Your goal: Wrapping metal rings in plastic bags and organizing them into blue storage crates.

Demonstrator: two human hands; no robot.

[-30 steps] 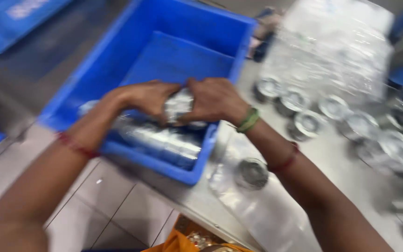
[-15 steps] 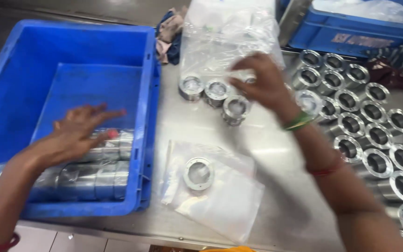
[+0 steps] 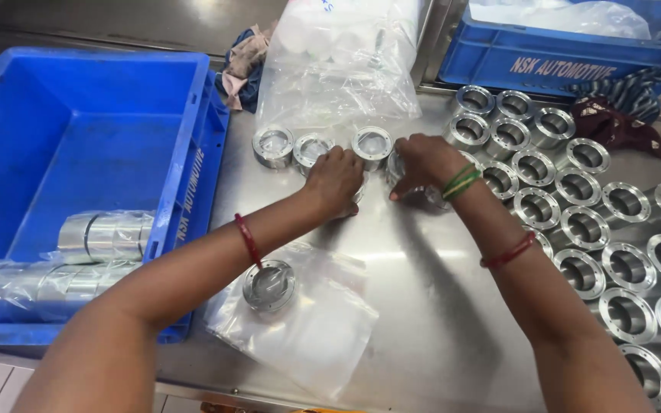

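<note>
Head view, steel bench [image 3: 422, 306].

Left hand [image 3: 336, 180]: knuckles up, fingers curled down onto a metal ring in the short row [image 3: 323, 145] at bench centre. The ring under the palm is mostly hidden; probably gripped, but I cannot tell for sure. Three rings of that row show bare, side by side, openings up.

Right hand [image 3: 420, 162]: fingers bent and drawn together over another ring just right of the row; a little bright metal shows at the fingertips. The two hands are near each other, not touching.

Packages:
- Clear bag stack [image 3: 342, 65] behind the row, crumpled, glossy, touching the rings' far side.
- Flat clear bag [image 3: 307, 336] near the front edge, under the left forearm, with one ring [image 3: 269, 285] lying inside it.
- Left crate [image 3: 78, 153], blue, rectangular, white lettering on its right wall; wrapped ring stacks [image 3: 78, 252] lie on their sides in its near corner, the rest of its floor bare.
- Far crate [image 3: 568, 53], blue, white lettering on its front, plastic sheeting inside.
- Cloth bundle [image 3: 242, 65] between left crate and bag stack; a dark cloth [image 3: 613, 115] at far right.

Ring field [image 3: 598, 222]: many rings in close diagonal rows filling the bench's right side to the frame edge.

Open room: bare steel between the flat bag and the ring field, running to the front edge.
</note>
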